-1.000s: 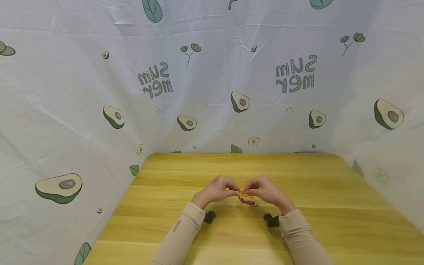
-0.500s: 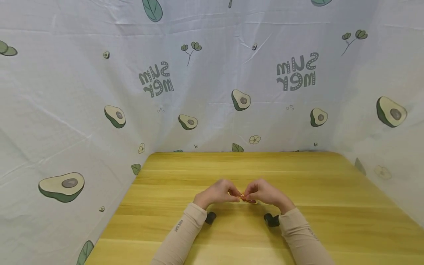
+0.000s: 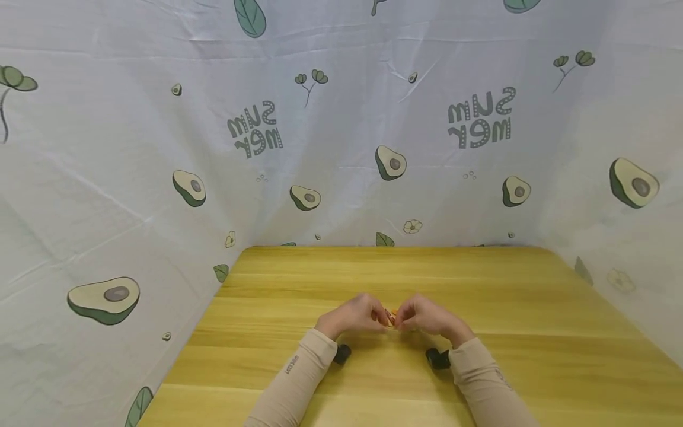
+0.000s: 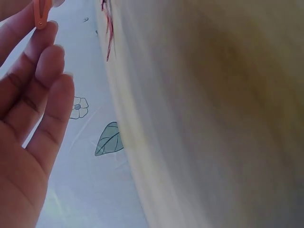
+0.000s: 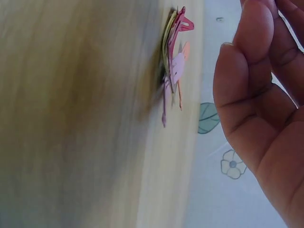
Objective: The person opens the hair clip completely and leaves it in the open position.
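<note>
Pinching an orange hair clip (image 4: 41, 15) in the left hand (image 3: 356, 315). Facing it closely from the right with the right hand (image 3: 430, 314); cannot tell of any grip there. Working just above a pile of coloured clips (image 5: 177, 68) on the table (image 3: 480, 284), between both hands.

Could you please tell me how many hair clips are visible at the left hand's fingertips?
1: an orange hair clip at the left hand's tips; more may be hidden behind the fingers.

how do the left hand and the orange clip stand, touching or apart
Touching: the left wrist view shows the orange clip lying against the fingertips of the left hand.
</note>
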`<state>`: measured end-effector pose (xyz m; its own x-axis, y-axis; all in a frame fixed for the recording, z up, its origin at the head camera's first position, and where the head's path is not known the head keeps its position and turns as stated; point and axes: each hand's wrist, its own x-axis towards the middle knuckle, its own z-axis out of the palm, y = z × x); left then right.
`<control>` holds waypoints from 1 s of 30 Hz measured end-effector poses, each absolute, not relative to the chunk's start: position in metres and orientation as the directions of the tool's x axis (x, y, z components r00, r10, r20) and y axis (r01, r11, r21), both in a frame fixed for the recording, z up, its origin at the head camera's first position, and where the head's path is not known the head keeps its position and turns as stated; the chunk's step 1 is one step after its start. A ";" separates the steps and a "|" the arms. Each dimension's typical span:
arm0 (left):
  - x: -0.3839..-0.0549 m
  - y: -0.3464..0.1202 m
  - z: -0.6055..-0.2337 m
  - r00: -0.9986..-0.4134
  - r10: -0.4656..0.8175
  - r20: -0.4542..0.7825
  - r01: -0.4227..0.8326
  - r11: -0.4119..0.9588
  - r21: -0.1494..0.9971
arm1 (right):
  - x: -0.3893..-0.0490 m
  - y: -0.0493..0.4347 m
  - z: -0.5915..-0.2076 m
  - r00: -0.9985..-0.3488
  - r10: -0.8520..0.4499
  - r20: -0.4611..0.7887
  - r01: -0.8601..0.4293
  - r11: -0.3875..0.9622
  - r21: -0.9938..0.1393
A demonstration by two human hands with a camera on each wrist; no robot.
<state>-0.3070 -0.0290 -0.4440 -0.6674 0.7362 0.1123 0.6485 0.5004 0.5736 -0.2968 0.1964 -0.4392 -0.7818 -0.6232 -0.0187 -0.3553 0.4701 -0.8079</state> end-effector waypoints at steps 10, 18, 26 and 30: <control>-0.304 -0.026 -0.448 -0.664 0.746 0.049 0.613 0.506 0.607 | -0.295 0.196 -0.443 -0.736 -0.676 -0.030 -0.369 0.438 -0.819; -0.303 -0.023 -0.449 -0.661 0.750 0.003 0.614 0.538 0.577 | -0.294 0.193 -0.445 -0.728 -0.684 -0.054 -0.362 0.449 -0.817; -0.304 -0.019 -0.451 -0.650 0.759 -0.029 0.635 0.564 0.527 | -0.296 0.196 -0.445 -0.709 -0.703 -0.052 -0.381 0.444 -0.811; -0.303 -0.018 -0.451 -0.655 0.755 -0.037 0.631 0.574 0.522 | -0.296 0.195 -0.445 -0.704 -0.707 -0.057 -0.391 0.455 -0.800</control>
<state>-0.3035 -0.0184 -0.4510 -0.6552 0.7545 -0.0373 0.6310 0.5738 0.5221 -0.2963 0.1952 -0.4451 -0.7045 -0.7074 -0.0574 -0.3914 0.4547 -0.8000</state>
